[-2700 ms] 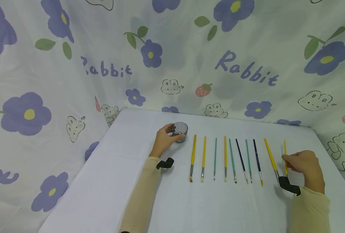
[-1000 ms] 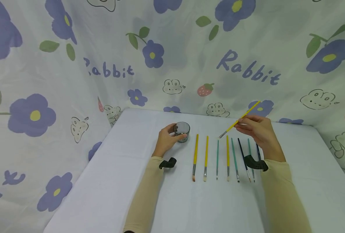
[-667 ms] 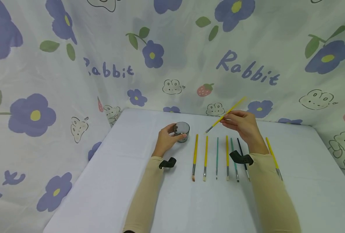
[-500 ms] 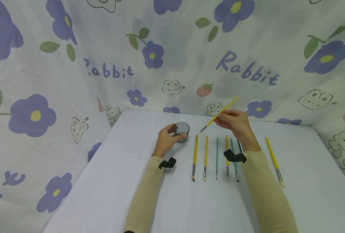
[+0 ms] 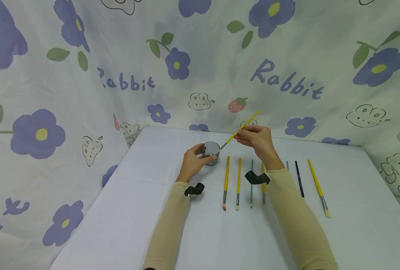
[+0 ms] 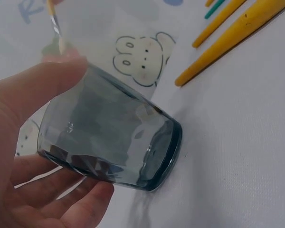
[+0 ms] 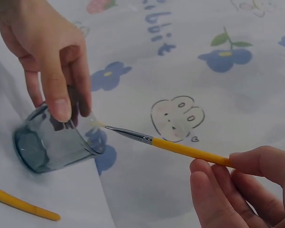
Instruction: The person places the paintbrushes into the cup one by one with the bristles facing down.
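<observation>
In the head view my left hand (image 5: 192, 164) holds a clear grey-tinted glass (image 5: 211, 152) near the back of the table. Seen from the left wrist, thumb and fingers are around the glass (image 6: 114, 128), and nothing shows inside it. My right hand (image 5: 256, 141) pinches a thin yellow paintbrush (image 5: 247, 123) by its handle, bristles pointing down-left. The right wrist view has the pale bristles of that paintbrush (image 7: 180, 148) at the mouth of the glass (image 7: 57, 145); whether they touch the rim I cannot tell.
Several paintbrushes lie in a row: a yellow one (image 5: 226, 180) nearest the glass, then another yellow one (image 5: 238, 180) and a teal one (image 5: 252, 191). Right of my forearm lie a dark blue brush (image 5: 299, 178) and a wide yellow one (image 5: 316, 180). A patterned cloth (image 5: 216, 67) stands behind the table.
My right hand took the rightmost thin yellow paintbrush off the table, raised it, and moved left until its bristles reached the glass. My left hand and the glass have barely moved.
</observation>
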Demonstrator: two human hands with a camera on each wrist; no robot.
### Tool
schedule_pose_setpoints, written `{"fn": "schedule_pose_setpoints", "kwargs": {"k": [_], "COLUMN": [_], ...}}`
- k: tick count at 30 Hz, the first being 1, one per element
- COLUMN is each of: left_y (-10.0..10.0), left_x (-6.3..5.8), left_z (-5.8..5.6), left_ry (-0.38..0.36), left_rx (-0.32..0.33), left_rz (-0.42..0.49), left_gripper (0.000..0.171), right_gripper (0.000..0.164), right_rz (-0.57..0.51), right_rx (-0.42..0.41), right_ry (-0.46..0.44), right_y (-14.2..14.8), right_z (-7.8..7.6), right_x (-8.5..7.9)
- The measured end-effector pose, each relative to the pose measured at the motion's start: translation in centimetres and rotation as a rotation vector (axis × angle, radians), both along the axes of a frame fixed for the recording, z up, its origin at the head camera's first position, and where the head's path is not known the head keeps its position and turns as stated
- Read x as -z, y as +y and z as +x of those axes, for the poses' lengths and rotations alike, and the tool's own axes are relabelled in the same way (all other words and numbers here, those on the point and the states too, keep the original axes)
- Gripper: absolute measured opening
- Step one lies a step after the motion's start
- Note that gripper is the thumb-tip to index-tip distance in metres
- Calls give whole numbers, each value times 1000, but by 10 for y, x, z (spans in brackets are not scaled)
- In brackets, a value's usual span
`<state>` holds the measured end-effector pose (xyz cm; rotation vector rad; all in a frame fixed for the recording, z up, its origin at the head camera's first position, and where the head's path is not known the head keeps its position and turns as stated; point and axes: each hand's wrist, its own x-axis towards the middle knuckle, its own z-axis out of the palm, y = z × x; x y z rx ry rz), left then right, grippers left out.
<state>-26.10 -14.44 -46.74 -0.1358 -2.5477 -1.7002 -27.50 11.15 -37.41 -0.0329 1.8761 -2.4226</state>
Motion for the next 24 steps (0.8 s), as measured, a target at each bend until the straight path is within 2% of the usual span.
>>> {"fn": "schedule_pose_setpoints", "kwargs": {"k": [7,13,24], "left_y": [1,1,1], "left_x": [1,0,-1], "left_z": [-1,0,-1], "left_ry": [-6,-14,-9], "left_rx": [2,8,3], "left_rz": [2,16,13], "left_gripper": [84,83,83], "right_gripper": [29,26,24], "right_rz": [84,139,192], "right_rx": [12,8,-2], "right_ry": [1,9,46], "right_y": [-16,-28,-42], "right_z": [-6,-6,-4], "right_x": [11,21,28]}}
